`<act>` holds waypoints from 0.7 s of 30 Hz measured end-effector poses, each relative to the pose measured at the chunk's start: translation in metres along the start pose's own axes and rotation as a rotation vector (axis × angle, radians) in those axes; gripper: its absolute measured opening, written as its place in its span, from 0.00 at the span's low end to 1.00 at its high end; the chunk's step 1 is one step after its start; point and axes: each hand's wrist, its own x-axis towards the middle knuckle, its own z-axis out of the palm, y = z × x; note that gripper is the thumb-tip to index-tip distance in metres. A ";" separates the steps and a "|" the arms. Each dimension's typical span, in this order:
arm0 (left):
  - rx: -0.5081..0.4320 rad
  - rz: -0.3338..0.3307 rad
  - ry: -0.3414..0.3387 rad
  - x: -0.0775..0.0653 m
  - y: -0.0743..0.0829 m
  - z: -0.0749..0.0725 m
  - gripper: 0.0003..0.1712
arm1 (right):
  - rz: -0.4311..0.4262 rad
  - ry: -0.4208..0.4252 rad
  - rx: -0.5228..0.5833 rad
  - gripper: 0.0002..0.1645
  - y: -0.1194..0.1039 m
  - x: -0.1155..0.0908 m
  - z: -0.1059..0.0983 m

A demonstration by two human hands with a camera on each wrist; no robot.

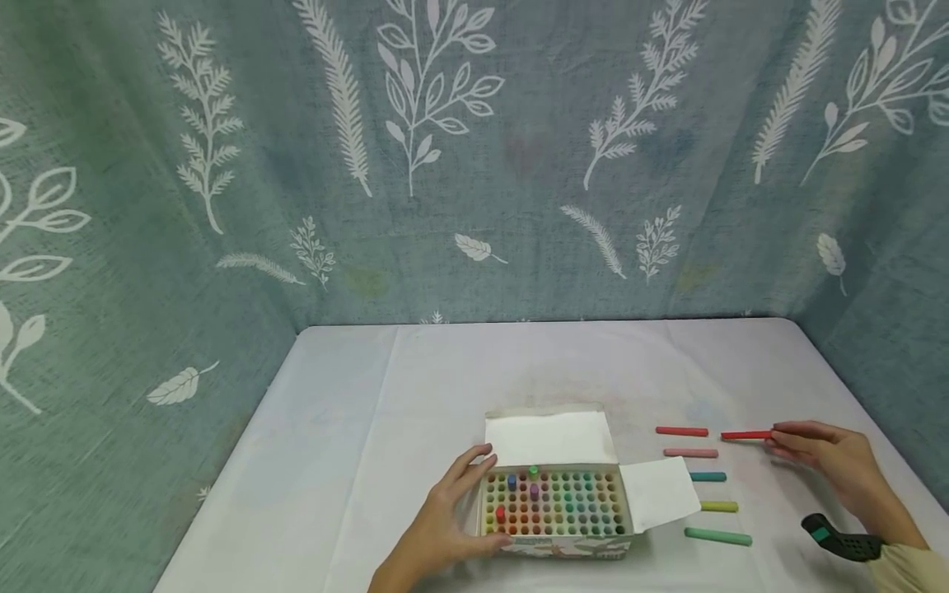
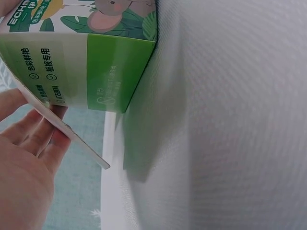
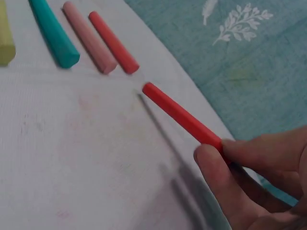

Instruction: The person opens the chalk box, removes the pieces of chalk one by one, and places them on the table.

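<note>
An open chalk box (image 1: 567,548) stands on the table. My left hand (image 1: 437,519) grips its left end, thumb at the front. Seen from the left wrist, the fingers hold a side flap (image 2: 86,149) beside the green and white end wall. In the box, a holder with rows of holes carries a blue chalk (image 1: 511,483), a green one, a purple one and a red one (image 1: 500,514). On the right, my right hand (image 1: 838,465) pinches a red chalk stick (image 3: 182,115) by one end, tilted above the table.
Between box and right hand lie a red chalk (image 1: 682,431), a pink one (image 1: 691,453), a teal one (image 1: 708,476), a yellow-green one (image 1: 719,506) and a green one (image 1: 717,537). The right flap (image 1: 660,492) reaches toward them. Patterned curtains (image 1: 519,206) enclose the white table.
</note>
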 end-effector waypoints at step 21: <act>0.000 0.019 0.002 -0.002 -0.004 0.001 0.50 | 0.009 0.122 -0.113 0.30 0.008 0.011 0.009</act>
